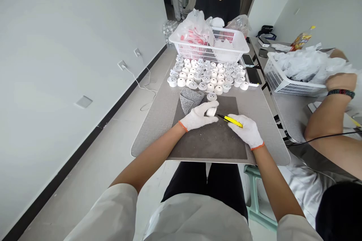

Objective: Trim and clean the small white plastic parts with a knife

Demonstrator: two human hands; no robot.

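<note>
- Gripping a white piece (211, 112) in left hand (197, 117), yellow knife (232, 121) in right hand (246, 130)!
- Facing rows of similar pieces (210, 87) (done or waiting, can't tell).

"How are the arms lining up?"

"The left forearm (154, 154) is slanting forward and rightward, while the right forearm (275, 180) is slanting forward and leftward."

"And what are the hands doing?"

"The white-gloved left hand (198, 116) is pinching between thumb and fingers, pointing rightward. The right hand (246, 130), also gloved, is gripping with curled fingers, its back showing upward. They're facing each other, near but not touching."
</note>
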